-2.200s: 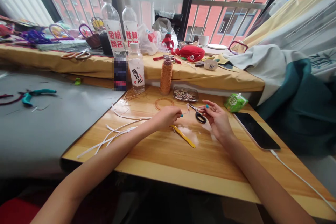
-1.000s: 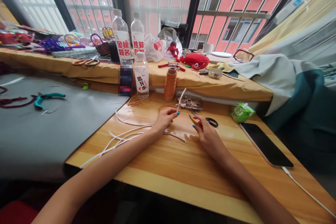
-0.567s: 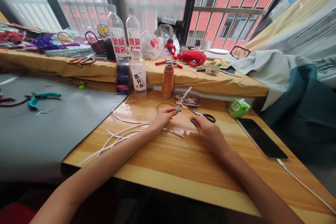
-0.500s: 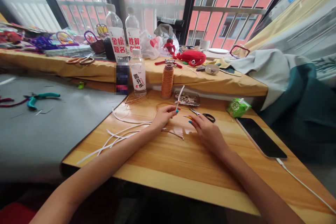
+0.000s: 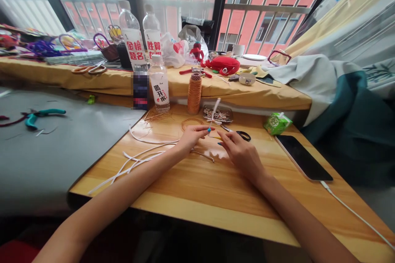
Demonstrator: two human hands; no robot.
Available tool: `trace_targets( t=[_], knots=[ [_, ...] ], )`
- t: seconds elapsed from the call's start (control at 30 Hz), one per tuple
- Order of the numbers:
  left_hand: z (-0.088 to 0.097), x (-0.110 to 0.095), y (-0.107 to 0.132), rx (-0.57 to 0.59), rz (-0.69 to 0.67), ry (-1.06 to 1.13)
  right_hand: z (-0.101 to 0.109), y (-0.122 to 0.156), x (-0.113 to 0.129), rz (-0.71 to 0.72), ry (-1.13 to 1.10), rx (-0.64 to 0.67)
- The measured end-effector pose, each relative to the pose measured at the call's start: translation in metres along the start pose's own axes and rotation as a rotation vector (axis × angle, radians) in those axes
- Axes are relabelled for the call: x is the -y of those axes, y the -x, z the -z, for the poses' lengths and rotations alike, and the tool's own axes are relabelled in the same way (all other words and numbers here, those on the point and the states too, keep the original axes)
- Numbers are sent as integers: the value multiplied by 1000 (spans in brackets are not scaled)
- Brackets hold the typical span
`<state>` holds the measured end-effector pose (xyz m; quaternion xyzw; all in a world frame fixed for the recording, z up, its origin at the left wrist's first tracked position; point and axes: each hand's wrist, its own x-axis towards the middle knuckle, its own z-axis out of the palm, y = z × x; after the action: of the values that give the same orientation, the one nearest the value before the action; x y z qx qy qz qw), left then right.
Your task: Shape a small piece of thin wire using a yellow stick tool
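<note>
My left hand (image 5: 191, 135) pinches a thin white strip (image 5: 214, 107) that stands up from its fingertips over the wooden table (image 5: 216, 189). My right hand (image 5: 239, 153) lies close beside it, its fingers closed on a yellow stick (image 5: 215, 137); only the stick's tip shows beyond the fingertips. Black-handled scissors (image 5: 240, 134) lie just behind the right hand. A small clear box of beads (image 5: 217, 114) sits beyond both hands. Loose white strips (image 5: 135, 159) trail left under my left forearm.
An orange thread spool (image 5: 194, 93), a water bottle (image 5: 159, 88) and a coil of orange cord (image 5: 189, 122) stand behind the hands. A green packet (image 5: 277, 122) and a cabled phone (image 5: 303, 157) lie right. Teal pliers (image 5: 40, 114) rest on the grey mat.
My right hand let go of the scissors and took the yellow stick off the table. My left hand raised the white strip upright. The two hands moved closer together.
</note>
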<state>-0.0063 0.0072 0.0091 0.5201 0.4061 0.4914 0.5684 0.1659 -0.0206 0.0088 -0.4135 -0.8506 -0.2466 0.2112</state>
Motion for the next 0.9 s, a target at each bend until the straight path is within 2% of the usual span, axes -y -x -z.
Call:
trace_targets(
  t=[0.3, 0.63, 0.9],
  knots=[
    [-2, -4, 1, -58, -54, -6, 5, 1, 1, 22, -36, 34],
    [-4, -1, 3, -28, -15, -6, 4, 2, -3, 78, 19, 63],
    [-1, 2, 0, -61, -19, -25, 6, 2, -4, 56, -7, 61]
  ],
)
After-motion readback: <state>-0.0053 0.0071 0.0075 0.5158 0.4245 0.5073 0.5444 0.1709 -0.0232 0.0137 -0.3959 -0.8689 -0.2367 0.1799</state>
